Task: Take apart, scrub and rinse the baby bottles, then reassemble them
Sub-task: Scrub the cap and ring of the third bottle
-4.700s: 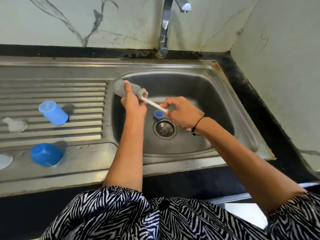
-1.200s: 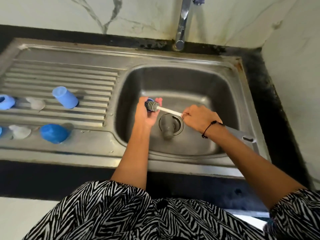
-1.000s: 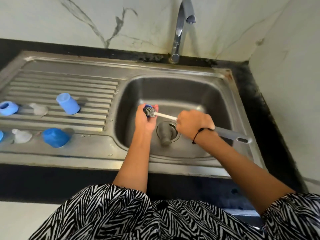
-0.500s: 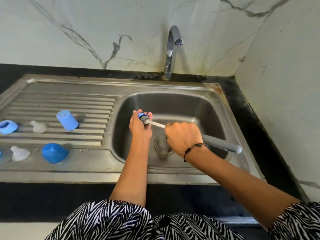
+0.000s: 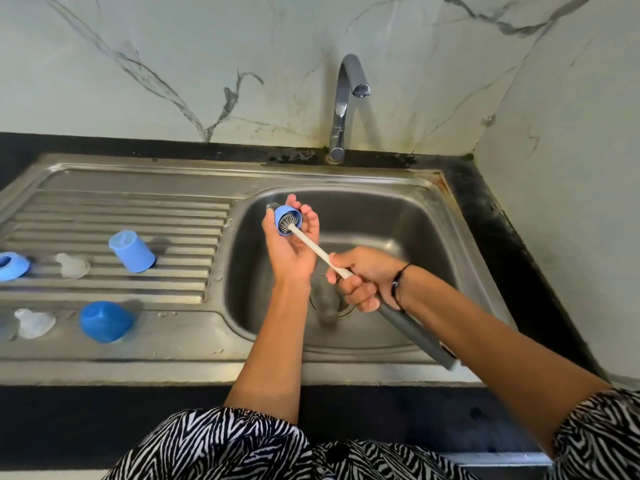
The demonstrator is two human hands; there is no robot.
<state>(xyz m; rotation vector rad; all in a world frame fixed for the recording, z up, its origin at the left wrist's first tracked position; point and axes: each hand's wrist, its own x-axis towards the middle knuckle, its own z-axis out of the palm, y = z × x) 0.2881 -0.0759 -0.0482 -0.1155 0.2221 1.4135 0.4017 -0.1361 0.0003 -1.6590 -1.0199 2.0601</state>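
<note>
My left hand (image 5: 289,249) holds a small blue bottle ring (image 5: 284,216) over the sink basin (image 5: 433,237), fingers curled round it. A bottle brush (image 5: 313,247) with a white shaft and grey handle passes through the ring, its bristles showing inside and past the far side. My right hand (image 5: 363,277) grips the brush shaft. A clear bottle (image 5: 325,301) lies over the drain under my hands. On the drainboard lie two blue caps (image 5: 131,251) (image 5: 105,322), another blue ring (image 5: 12,266) and two clear teats (image 5: 72,266) (image 5: 34,322).
The tap (image 5: 346,98) stands behind the basin with its spout over the basin; no water runs. A marble wall rises behind and to the right. The ribbed drainboard (image 5: 138,209) stretches left of the basin. Black counter edging (image 5: 502,220) borders the sink.
The bottle went from my left hand down over the drain and I picked up the blue ring. Over the last second both hands rose and the brush head pushed through the ring.
</note>
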